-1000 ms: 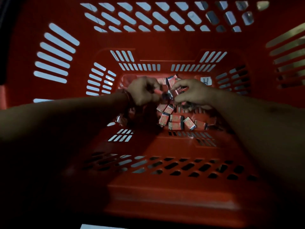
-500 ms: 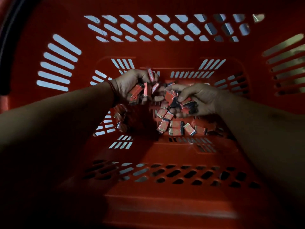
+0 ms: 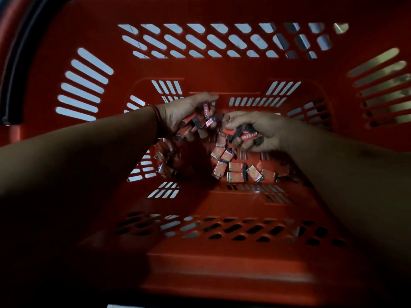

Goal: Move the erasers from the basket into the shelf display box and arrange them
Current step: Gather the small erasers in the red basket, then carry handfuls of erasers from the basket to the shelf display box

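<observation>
Both my arms reach down into a deep red slotted basket [image 3: 222, 72]. My left hand [image 3: 184, 110] grips a handful of small red-and-black wrapped erasers [image 3: 200, 123], lifted above the basket floor. Close beside it, my right hand [image 3: 264, 130] holds another bunch of erasers [image 3: 246, 135] in curled fingers. Several loose erasers [image 3: 235, 168] lie on the basket floor below the hands, and a few more [image 3: 163, 160] sit in shadow at the left. The shelf display box is not in view.
The basket's slotted walls rise on all sides, with the near wall [image 3: 222, 227] low in the view. A black handle [image 3: 20, 63] curves along the upper left rim. The lighting is dim.
Both hands have scooped up erasers from the pile and risen a little off the basket floor, fingers now turned up around the handfuls.
</observation>
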